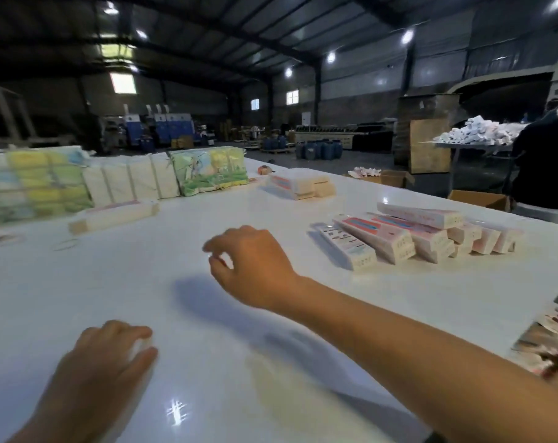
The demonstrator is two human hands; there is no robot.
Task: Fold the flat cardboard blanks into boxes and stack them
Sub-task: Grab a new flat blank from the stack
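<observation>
Both hands hover empty over the white surface (207, 314), left hand (105, 362) loosely curled, right hand (252, 263) half spread, the folded boxes (411, 235) stacked at right.

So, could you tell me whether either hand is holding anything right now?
Nothing: the right hand hovers empty over the table, the left hand rests on it.

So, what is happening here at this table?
A person works at a large white table in a warehouse. Both hands are empty now: the right hand hovers over the middle of the table, fingers loosely curled, and the left hand is low near the front edge. A pile of folded boxes lies to the right. Bundles of flat blanks stand at the far left. No blank is being folded at this moment.
</observation>
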